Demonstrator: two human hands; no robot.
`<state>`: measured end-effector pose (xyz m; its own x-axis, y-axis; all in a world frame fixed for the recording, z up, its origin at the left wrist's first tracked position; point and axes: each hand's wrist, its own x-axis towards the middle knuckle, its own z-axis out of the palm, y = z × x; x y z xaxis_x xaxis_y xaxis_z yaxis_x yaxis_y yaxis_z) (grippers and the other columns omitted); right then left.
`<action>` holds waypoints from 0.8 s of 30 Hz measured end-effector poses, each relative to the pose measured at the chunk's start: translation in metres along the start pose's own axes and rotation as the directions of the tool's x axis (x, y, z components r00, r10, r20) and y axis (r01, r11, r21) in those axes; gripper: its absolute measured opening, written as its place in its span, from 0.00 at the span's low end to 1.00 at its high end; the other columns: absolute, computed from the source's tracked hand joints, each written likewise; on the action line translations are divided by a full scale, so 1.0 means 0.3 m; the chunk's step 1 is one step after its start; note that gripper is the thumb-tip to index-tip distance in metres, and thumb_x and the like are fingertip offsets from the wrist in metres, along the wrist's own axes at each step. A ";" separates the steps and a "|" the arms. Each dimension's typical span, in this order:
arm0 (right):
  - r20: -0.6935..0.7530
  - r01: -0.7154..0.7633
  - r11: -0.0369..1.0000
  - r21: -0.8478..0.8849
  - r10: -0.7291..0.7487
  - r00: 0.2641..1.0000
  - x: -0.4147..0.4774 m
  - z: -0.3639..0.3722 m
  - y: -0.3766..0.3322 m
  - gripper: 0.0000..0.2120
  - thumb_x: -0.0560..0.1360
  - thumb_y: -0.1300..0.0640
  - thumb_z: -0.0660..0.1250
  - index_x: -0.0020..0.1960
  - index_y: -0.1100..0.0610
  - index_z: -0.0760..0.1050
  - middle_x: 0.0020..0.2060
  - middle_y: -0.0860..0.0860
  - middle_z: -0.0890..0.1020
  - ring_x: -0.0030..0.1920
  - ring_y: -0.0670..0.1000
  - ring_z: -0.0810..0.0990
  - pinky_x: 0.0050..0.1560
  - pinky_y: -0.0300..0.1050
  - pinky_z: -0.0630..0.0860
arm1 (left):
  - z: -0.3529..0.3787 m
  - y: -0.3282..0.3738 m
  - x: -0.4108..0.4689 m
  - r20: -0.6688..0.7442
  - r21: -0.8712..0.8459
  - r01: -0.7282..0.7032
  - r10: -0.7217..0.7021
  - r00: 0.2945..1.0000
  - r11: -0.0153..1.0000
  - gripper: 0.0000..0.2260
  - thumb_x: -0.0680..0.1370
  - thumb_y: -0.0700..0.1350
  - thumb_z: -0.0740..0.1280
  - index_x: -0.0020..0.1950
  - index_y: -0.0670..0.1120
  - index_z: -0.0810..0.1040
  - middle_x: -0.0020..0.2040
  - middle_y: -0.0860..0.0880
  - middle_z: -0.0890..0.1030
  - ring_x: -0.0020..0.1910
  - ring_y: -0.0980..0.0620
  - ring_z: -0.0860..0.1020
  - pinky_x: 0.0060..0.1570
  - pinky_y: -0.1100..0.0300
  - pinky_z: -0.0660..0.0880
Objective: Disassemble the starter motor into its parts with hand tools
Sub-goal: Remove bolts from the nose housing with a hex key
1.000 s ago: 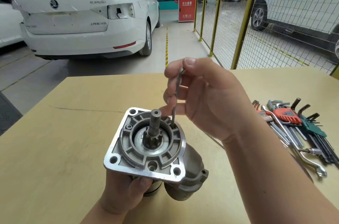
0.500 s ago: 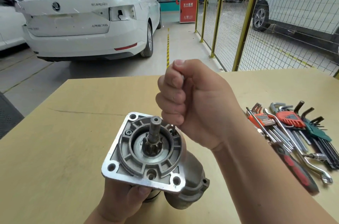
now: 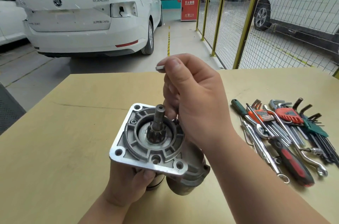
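Note:
The starter motor (image 3: 146, 154) stands on end on the beige table (image 3: 64, 132), square aluminium flange up, with the pinion shaft (image 3: 158, 119) sticking out of its middle. My left hand (image 3: 128, 183) grips the motor body from below, thumb on the flange's near edge. My right hand (image 3: 192, 100) is above the flange's right side and holds a hex key (image 3: 160, 68). The key's short end pokes out between thumb and forefinger. Its long shank and its tip at the flange are hidden behind my fingers.
At the right of the table lies a pile of tools (image 3: 286, 132): hex key sets in red and green holders, a ratchet, spanners, and a red-and-black screwdriver (image 3: 291, 161). Behind the table are a white car (image 3: 88, 18) and a yellow mesh fence (image 3: 244, 21).
My right hand has turned on the hex key: its fist has opened up and the key's short end now points left past my thumb. The motor stays in my left hand.

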<state>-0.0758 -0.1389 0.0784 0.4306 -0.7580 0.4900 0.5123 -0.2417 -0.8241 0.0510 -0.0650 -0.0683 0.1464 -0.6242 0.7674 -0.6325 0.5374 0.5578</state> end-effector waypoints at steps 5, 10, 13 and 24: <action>0.108 -0.105 0.975 0.195 0.085 0.991 0.003 -0.013 0.000 0.12 0.74 0.57 0.61 0.36 0.51 0.80 0.25 0.48 0.65 0.23 0.45 0.60 0.22 0.34 0.58 | 0.012 0.016 0.067 0.003 -0.302 -0.058 0.061 0.998 0.952 0.18 0.78 0.60 0.62 0.67 0.60 0.71 0.61 0.61 0.77 0.59 0.58 0.77 0.58 0.59 0.74; 0.255 -0.204 0.937 0.283 0.132 0.958 0.011 -0.029 -0.005 0.14 0.74 0.58 0.59 0.35 0.53 0.80 0.25 0.46 0.63 0.24 0.43 0.58 0.22 0.32 0.56 | 0.018 0.017 0.076 -0.014 -0.353 -0.038 0.035 0.999 0.935 0.18 0.77 0.61 0.63 0.66 0.58 0.73 0.59 0.57 0.79 0.57 0.50 0.78 0.57 0.51 0.74; 0.351 -0.320 0.878 0.356 0.192 0.917 0.027 -0.042 -0.009 0.14 0.73 0.58 0.58 0.34 0.54 0.79 0.25 0.46 0.62 0.26 0.45 0.54 0.23 0.33 0.55 | 0.017 0.017 0.085 -0.029 -0.335 -0.056 0.049 0.998 0.941 0.19 0.77 0.61 0.63 0.66 0.57 0.73 0.60 0.57 0.79 0.58 0.49 0.78 0.57 0.51 0.74; -0.081 -0.156 0.978 0.137 0.168 0.982 0.067 -0.135 0.049 0.10 0.75 0.55 0.61 0.38 0.52 0.78 0.26 0.45 0.68 0.23 0.43 0.62 0.22 0.36 0.60 | 0.015 0.021 0.098 0.057 -0.477 0.005 0.025 0.998 0.879 0.19 0.80 0.56 0.62 0.69 0.53 0.70 0.62 0.58 0.77 0.59 0.58 0.76 0.58 0.61 0.73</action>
<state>-0.0896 -0.1823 0.0646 0.4487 -0.8345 0.3198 0.5358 -0.0352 -0.8436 0.0480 -0.0825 -0.0438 0.0868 -0.6420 0.7618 -0.1920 0.7395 0.6452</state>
